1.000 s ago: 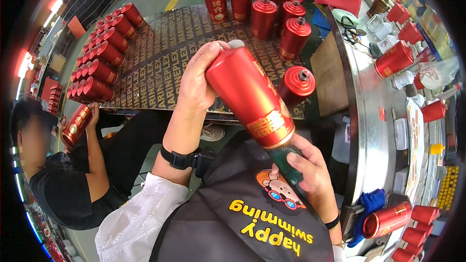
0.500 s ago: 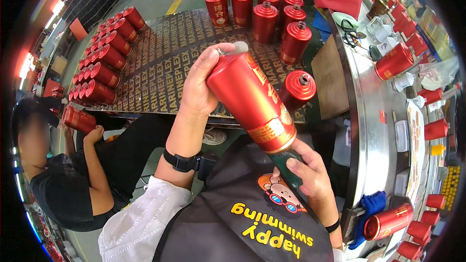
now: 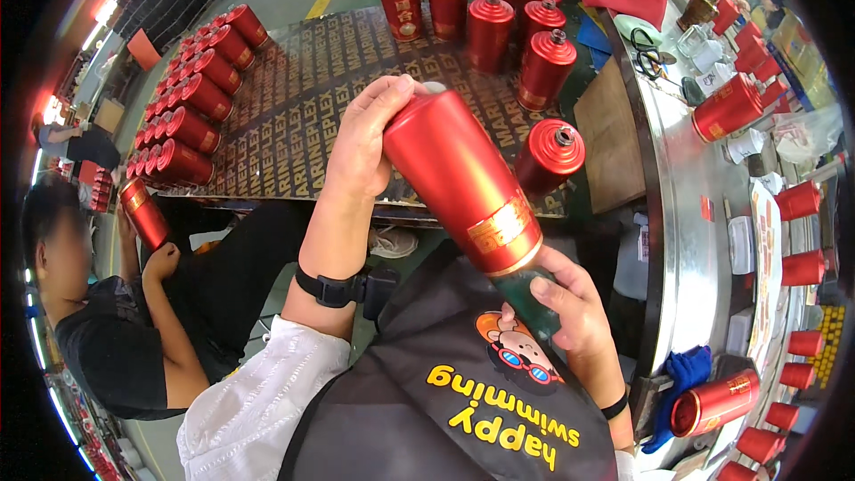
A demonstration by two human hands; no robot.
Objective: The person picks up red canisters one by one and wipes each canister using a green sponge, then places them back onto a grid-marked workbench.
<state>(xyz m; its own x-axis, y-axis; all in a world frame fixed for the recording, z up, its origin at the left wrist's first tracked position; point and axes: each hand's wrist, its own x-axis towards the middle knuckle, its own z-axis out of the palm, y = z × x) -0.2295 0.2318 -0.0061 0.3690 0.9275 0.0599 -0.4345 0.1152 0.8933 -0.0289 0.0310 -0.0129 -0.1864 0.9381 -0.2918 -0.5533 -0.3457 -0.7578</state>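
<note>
Hands first: my left hand is wrapped over the top end of a tall red bottle, fingers curled around its shoulder, while my right hand clasps the dark green base at the bottom end. The bottle sits tilted between them — top toward the upper left, base toward the lower right — in front of my chest, above a dark apron with a cartoon figure on it. A gold band runs around the bottle just above the base. A black wristband sits on my left wrist.

Beyond the bottle lies a dark patterned board. Upright red bottles cluster at its far edge, and one stands alone just beside the bottle I hold. Rows of red bottles lying down line the board's left side. To my left, another person in a black shirt holds a red bottle. To my right, a metal table carries more red bottles, with a blue cloth at its near end.
</note>
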